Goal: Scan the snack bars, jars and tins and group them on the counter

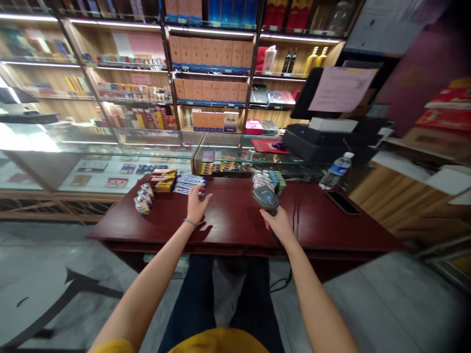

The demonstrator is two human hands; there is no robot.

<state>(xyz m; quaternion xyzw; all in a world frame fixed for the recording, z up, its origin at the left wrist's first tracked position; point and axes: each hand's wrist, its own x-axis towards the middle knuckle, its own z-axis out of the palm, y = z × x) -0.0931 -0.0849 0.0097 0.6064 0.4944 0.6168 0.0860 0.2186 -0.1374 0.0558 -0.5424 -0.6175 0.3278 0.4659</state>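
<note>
My right hand (280, 224) is wrapped round the handle of a grey barcode scanner (265, 198) with a blue light, held above the dark red table (235, 225). My left hand (196, 205) reaches forward with fingers spread, just short of a row of blue-and-white packets (189, 182) at the table's far edge; it holds nothing. Red-and-yellow boxes (162, 179) lie left of the packets. Small glass jars (143, 198) stand at the table's left. A cluster of small packs and wrapped items (270, 179) sits behind the scanner.
A water bottle (335, 170) and a black phone (342, 202) are on the table's right side. A glass display counter (121, 152) runs behind, with a till and monitor (324, 132) at right. Stocked shelves (209, 63) fill the back wall. A cable (281, 282) hangs below the table.
</note>
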